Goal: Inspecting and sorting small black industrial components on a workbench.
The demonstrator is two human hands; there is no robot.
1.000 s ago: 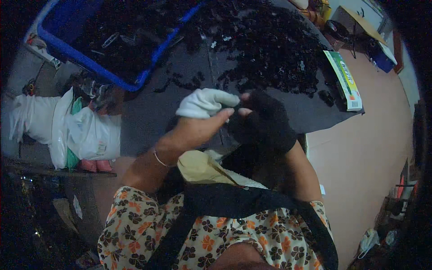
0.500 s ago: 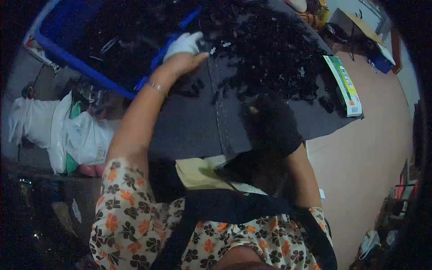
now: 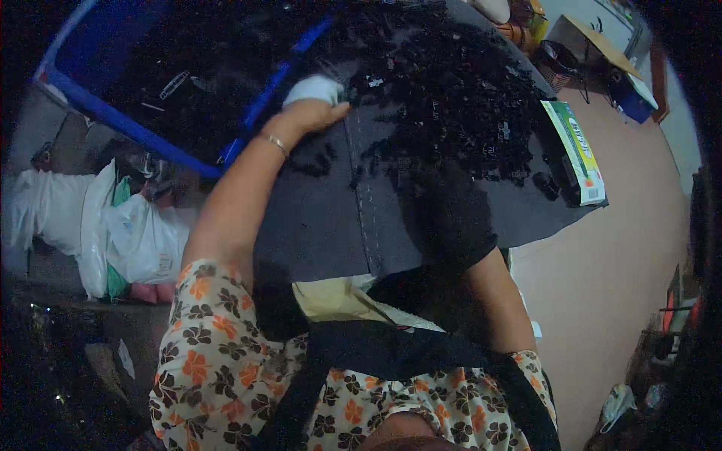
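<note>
My left hand (image 3: 314, 104), its fingers covered in white, is at the edge of a spread of small black plastic pieces (image 3: 466, 98) on the dark grey tabletop (image 3: 308, 218). Its fingers are curled down with the thumb close beside them, and whatever lies between them is hidden. My right hand (image 3: 451, 207), in a black glove, rests over the near side of the pieces. Dark glove and dark pieces blend, so its fingers do not show. A few pale pieces (image 3: 374, 81) catch the light just right of my left hand.
A blue bin (image 3: 139, 131) holding dark pieces stands at the left. On the table's right edge lies a green and white box (image 3: 575, 154). White bags (image 3: 143, 233) sit left of the table. A paper-lined opening (image 3: 331, 297) is close to my body.
The white-covered fingers of my left hand, stretched out before, have curled downward. A pale piece by their tips no longer shows. My right hand has moved little, and the view has shifted slightly.
</note>
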